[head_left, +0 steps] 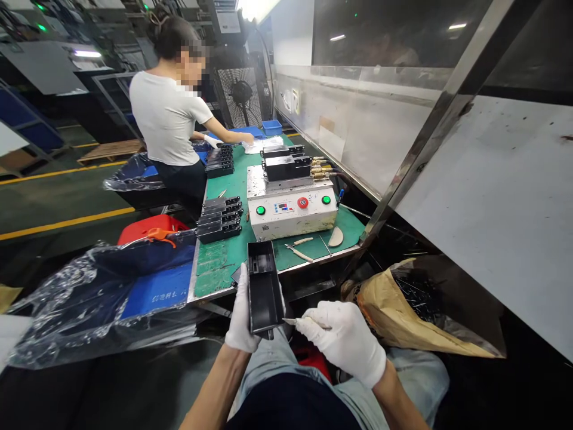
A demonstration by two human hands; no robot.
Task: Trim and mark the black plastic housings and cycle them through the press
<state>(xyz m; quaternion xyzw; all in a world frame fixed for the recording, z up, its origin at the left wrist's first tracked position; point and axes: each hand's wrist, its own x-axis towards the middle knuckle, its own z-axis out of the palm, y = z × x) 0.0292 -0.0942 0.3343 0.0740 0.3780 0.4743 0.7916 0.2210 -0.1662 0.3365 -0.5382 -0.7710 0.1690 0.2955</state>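
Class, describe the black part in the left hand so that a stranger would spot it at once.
Find the green-topped table in the middle of the picture. At its near end, the white-gloved left hand holds a long, open, black box-shaped part. Unlike the black parts lined up on the table, it is held in the air, hollow side towards the camera.

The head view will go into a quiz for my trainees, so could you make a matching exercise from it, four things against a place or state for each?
Things:
1. Black box
2. Pointed tool
3. Pliers
4. Paper sack

Places or states:
A. On the green tabletop
B. Gripped in the right hand
C. Open, with dark pieces inside
D. Held in the left hand

Pairs: 1-D, 2-B, 3-A, 4-C
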